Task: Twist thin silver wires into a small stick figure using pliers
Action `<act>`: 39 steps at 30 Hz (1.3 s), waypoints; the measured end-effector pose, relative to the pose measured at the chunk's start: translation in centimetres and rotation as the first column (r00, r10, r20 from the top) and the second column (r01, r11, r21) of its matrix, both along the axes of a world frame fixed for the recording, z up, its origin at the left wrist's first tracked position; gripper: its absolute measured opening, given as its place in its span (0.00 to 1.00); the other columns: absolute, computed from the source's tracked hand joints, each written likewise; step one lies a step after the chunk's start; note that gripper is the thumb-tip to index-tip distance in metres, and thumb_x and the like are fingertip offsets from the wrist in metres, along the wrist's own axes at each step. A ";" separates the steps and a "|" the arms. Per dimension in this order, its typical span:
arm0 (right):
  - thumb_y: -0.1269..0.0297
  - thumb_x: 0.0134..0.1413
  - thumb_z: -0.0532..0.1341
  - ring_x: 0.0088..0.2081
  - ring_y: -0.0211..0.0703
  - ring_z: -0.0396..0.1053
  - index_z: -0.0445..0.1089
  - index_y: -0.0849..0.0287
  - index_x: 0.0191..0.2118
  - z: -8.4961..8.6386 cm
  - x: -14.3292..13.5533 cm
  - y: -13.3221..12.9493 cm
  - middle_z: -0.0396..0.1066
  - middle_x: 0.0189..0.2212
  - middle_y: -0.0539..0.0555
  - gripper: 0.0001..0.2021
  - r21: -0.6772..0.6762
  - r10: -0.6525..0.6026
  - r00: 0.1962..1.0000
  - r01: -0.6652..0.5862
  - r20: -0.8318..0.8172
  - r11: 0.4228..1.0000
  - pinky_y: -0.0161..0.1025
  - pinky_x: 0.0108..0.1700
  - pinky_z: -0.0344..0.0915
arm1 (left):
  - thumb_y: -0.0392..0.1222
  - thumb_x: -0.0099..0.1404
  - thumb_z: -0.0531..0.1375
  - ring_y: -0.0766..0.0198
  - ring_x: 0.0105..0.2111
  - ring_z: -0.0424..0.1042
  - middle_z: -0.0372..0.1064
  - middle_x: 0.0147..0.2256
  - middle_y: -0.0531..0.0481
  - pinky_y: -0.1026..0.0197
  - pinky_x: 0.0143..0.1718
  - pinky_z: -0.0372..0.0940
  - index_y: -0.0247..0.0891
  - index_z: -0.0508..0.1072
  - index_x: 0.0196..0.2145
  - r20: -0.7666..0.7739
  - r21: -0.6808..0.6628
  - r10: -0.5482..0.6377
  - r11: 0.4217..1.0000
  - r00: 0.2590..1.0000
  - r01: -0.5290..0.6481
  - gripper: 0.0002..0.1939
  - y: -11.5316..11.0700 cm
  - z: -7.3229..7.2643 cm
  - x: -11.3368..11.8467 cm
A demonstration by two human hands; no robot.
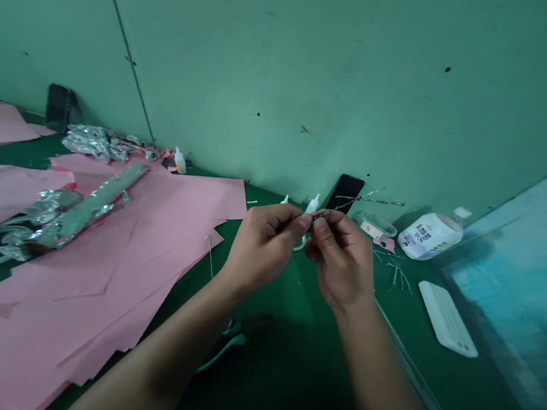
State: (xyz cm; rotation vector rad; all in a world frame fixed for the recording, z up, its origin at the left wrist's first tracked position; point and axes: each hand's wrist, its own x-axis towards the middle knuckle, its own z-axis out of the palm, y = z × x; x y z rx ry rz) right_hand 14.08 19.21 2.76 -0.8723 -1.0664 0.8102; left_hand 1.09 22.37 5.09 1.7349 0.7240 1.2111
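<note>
Both hands meet over the green table, fingertips almost touching. Pinched between thumb and fingers of my left hand [269, 241] is one end of a thin, twisted, branching wire [372, 200]. My right hand [344, 258] pinches the same wire close by, and its silvery branches stick out to the right above that hand. The exact grip point is hidden by the fingertips. Behind the hands stand a white-tipped glue bottle [312, 203] and a black phone [345, 193] leaning on the wall. Another branched wire piece [399, 275] lies right of my right hand.
Pink paper sheets [149, 229] cover the left, with foil-wrapped strips [91, 208] on them. Green-handled pliers [224, 353] lie below my left forearm. To the right are a clear plastic tub [381, 226], a labelled bottle [431, 236] and a white phone-like slab [447, 319]. A green wall [212, 56] rises behind.
</note>
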 end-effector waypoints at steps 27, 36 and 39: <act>0.61 0.52 0.70 0.22 0.31 0.64 0.76 0.53 0.32 0.3 1.2 0.0 0.70 0.30 0.48 0.04 0.079 0.195 0.981 -0.195 0.005 0.978 0.31 0.20 0.58 | 0.44 0.63 0.59 0.74 0.15 0.40 0.42 0.15 0.60 0.68 0.17 0.38 0.36 0.66 0.22 0.404 -0.510 -0.425 0.630 0.810 0.585 0.15 0.3 0.1 -0.5; 0.63 0.56 0.66 0.23 0.32 0.64 0.76 0.52 0.34 0.0 1.7 0.1 0.70 0.33 0.49 0.02 0.155 0.079 0.987 -0.100 0.137 0.983 0.33 0.20 0.60 | 0.42 0.67 0.54 0.73 0.15 0.38 0.43 0.16 0.61 0.68 0.16 0.40 0.37 0.66 0.26 0.467 -0.596 -0.464 0.463 0.753 0.656 0.12 0.2 0.4 -0.5; 0.63 0.57 0.66 0.21 0.31 0.62 0.75 0.54 0.32 0.0 1.6 0.2 0.70 0.31 0.48 0.03 0.136 -0.061 0.984 0.038 0.167 0.990 0.33 0.21 0.60 | 0.45 0.69 0.54 0.71 0.17 0.48 0.53 0.18 0.57 0.67 0.18 0.44 0.36 0.69 0.26 0.092 -0.426 -0.394 0.814 0.914 0.394 0.15 0.0 0.5 -0.2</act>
